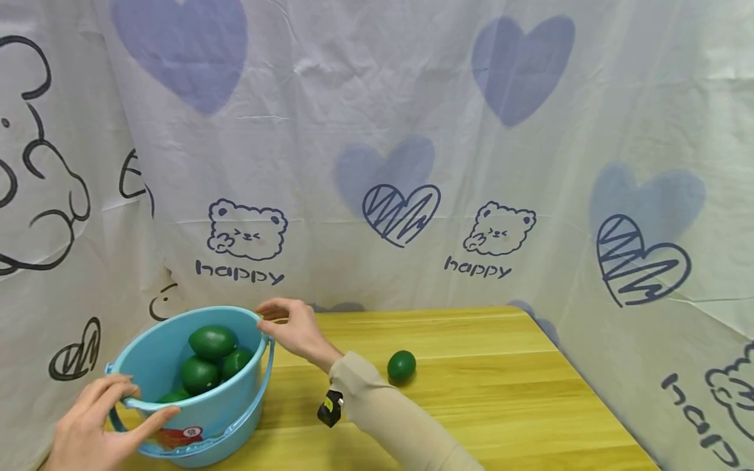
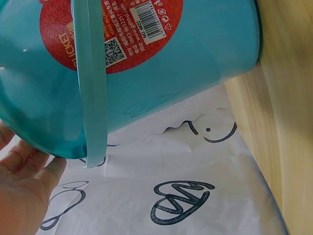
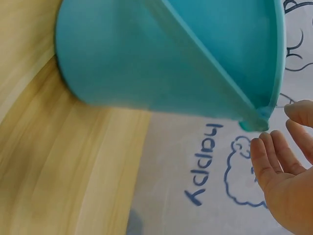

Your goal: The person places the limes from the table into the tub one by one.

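A light blue plastic bucket [image 1: 220, 402] stands at the left of the table with its handle lowered. Several green avocado-like or lime-like fruits [image 1: 212, 342] lie inside. My left hand [image 1: 94, 422] is at the near left rim, fingers loosely bent and thumb spread towards the front; in the left wrist view its fingertips [image 2: 56, 166] meet the rim beside the handle. At the right rim, my right hand [image 1: 297, 327] has its fingers spread; the right wrist view shows that hand [image 3: 288, 181] just off the handle joint, holding nothing. Another green fruit [image 1: 402, 367] lies on the table.
The yellow wood-grain table [image 1: 501, 405] reaches back to a white cloth [image 1: 330, 85] printed with hearts and bears. More cloth hangs at the left and right. A red label [image 2: 142, 34] is stuck on the bucket's front. A black device [image 1: 330, 409] sits at my right wrist.
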{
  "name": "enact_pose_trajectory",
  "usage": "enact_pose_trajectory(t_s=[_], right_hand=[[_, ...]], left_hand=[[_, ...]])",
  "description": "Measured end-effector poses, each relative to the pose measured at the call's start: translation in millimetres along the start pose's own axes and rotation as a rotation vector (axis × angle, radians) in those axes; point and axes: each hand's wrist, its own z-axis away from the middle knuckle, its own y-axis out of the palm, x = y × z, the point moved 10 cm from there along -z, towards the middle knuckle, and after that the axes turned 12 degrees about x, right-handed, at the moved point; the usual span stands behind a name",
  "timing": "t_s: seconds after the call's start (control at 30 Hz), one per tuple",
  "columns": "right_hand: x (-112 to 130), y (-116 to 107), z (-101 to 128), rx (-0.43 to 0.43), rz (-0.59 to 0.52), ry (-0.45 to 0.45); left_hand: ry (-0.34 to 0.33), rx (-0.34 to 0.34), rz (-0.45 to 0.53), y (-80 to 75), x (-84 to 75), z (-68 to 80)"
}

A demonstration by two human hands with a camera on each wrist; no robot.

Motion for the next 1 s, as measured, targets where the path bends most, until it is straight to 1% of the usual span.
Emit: enact_pose_trajectory(t_s=[0.1, 0.2, 0.33, 0.4, 0.53, 0.67, 0.83, 1.0], right_hand=[[-10.2, -5.2, 2.2, -0.011, 0.014, 0.016], [-20.6, -8.5, 6.3, -0.009, 0.014, 0.025], [-37.1, -15.0, 14.1, -0.014, -0.008, 0.025], [-47.2, -19.3, 19.2, -0.021, -0.033, 0.033], [-65.7, -26.5, 30.4, -0.031, -0.072, 0.058], [-73.5, -30.9, 37.1, -0.031, -0.066, 0.056], [-77.5, -36.8, 42.6, -0.037, -0.058, 0.051], [-84.3, -43.5, 50.1, -0.037, -0.078, 0.066]], left_hand=[[-0.036, 0.025, -0.014, 1.8, 1.6, -0.7], [-0.066, 0.019, -0.027, 0.3, 1.9, 0.8], [-0.049, -0.034, -0.023, -4.1, -1.2, 2.4], [-0.04, -0.046, -0.021, -4.8, -2.3, 1.8], [-0.044, -0.022, -0.037, -1.5, -3.5, -0.4], [-0.053, -0.01, -0.047, -0.2, -3.8, -1.2], [-0.019, -0.049, -0.038, -4.0, -6.1, -0.9], [0.001, -0.068, -0.023, -5.6, -7.0, -0.2]])
